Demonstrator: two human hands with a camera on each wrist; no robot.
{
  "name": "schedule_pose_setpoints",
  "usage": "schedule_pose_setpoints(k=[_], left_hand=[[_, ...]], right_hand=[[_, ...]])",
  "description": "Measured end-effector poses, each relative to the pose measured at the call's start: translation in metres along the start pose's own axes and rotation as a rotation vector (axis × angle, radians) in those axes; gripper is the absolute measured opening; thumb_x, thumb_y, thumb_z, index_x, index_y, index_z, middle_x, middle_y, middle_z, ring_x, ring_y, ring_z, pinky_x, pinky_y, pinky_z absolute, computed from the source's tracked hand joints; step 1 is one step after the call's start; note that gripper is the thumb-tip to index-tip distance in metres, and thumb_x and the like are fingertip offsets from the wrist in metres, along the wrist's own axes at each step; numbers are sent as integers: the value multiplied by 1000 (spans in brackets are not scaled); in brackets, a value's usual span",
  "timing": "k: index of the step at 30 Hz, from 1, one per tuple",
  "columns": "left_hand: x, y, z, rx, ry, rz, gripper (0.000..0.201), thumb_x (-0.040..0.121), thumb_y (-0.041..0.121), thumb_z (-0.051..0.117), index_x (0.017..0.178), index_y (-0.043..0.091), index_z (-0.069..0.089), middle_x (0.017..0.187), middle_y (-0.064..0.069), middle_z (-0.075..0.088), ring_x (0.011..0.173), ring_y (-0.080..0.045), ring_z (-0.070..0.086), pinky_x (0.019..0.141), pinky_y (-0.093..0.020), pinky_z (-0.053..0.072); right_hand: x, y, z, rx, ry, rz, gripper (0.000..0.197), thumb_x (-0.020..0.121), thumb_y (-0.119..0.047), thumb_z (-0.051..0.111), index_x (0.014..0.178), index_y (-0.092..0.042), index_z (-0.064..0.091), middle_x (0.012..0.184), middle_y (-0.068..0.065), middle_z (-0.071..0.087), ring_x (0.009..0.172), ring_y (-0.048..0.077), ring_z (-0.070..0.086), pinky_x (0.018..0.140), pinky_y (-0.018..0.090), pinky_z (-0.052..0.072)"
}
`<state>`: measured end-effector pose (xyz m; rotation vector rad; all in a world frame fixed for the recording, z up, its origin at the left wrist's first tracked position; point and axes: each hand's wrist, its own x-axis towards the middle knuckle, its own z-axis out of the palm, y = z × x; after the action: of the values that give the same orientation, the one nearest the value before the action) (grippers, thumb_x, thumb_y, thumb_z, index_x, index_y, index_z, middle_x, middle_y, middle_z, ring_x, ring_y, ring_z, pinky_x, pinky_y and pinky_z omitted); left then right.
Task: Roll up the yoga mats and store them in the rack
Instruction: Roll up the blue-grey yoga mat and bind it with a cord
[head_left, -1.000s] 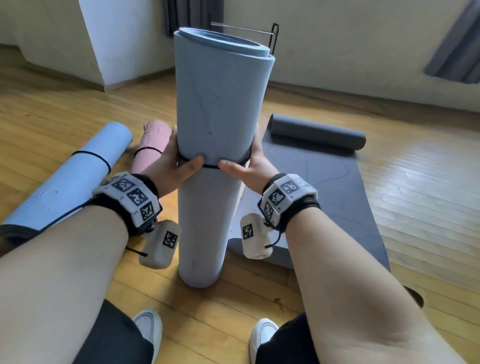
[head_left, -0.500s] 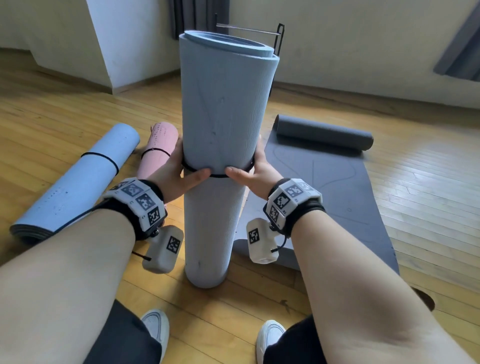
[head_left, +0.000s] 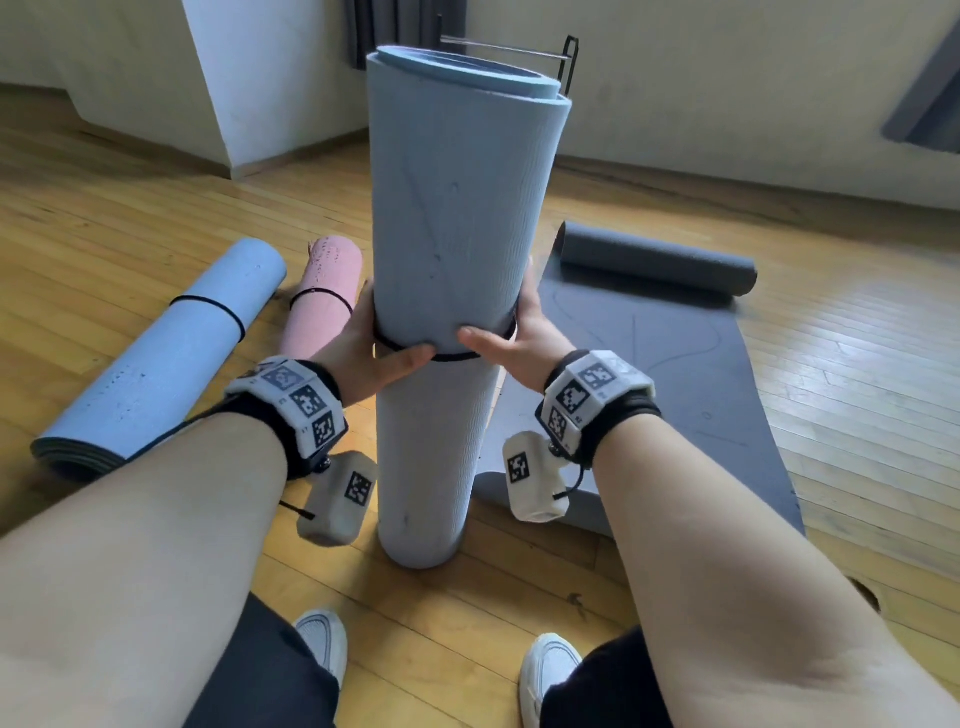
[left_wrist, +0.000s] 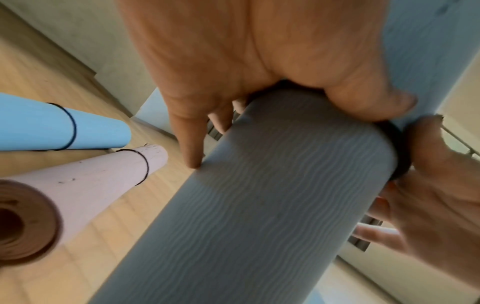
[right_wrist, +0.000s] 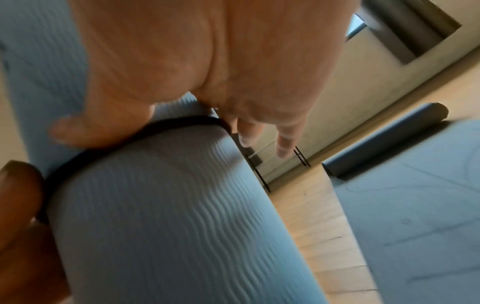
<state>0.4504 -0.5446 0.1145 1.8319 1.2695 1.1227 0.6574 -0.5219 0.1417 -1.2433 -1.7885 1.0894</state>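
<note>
A grey-blue rolled yoga mat (head_left: 457, 208) stands upright on the wooden floor between my feet. A black elastic band (head_left: 452, 357) circles it near mid-height. My left hand (head_left: 358, 348) wraps the mat's left side with its thumb on the band. My right hand (head_left: 524, 338) wraps the right side, thumb just above the band. In the left wrist view the left hand (left_wrist: 233, 61) lies against the mat (left_wrist: 259, 205) with the band (left_wrist: 397, 156) under the thumb. The right wrist view shows the right hand (right_wrist: 207, 61) on the mat (right_wrist: 168, 216) at the band (right_wrist: 155, 127).
A light blue rolled mat (head_left: 166, 353) and a pink rolled mat (head_left: 322, 291), each banded, lie on the floor at left. A dark grey mat (head_left: 649, 374) lies partly unrolled at right. A black metal rack (head_left: 569, 57) stands behind the upright mat by the wall.
The black band has slid a little lower on the upright mat, and both hands have moved down with it. The mat stays upright on the same spot.
</note>
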Motion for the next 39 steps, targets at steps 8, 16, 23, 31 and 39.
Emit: schedule_pose_setpoints(k=[8,16,23,31,39], left_hand=[[5,-17,-10,86,21,-102,108,70,49,70,150,8,9,152,0,24,136,-8,27,110,-24,30],[-10,-31,-1,67,-111,-78,116,54,60,61,146,17,6,134,12,31,122,1,37,88,-7,40],[-3,-23,-15,138,-95,-100,125,56,62,68,151,11,3,145,12,20,124,9,24,105,-19,27],[-12,-13,-4,224,-108,-173,101,77,23,78,148,9,8,133,5,31,116,-7,34,88,-14,32],[-16,-12,-9,261,-171,-251,106,76,17,78,150,13,2,146,5,23,122,3,20,96,-10,21]], right_hand=[[-8,6,-3,-123,-76,143,116,83,-36,71,149,-22,-24,160,-4,5,145,11,12,95,7,15],[-1,27,13,-150,-116,107,128,70,-40,81,152,-22,-15,157,-2,21,142,13,25,109,18,26],[-4,27,4,-152,-157,162,125,76,-30,79,149,-24,-23,159,-7,6,143,7,13,105,14,19],[1,34,15,-128,-151,136,127,67,-38,83,152,-23,-11,155,0,25,140,15,31,109,24,32],[0,28,11,-107,-147,216,134,69,-31,84,148,-23,-24,158,-4,13,144,13,17,108,19,22]])
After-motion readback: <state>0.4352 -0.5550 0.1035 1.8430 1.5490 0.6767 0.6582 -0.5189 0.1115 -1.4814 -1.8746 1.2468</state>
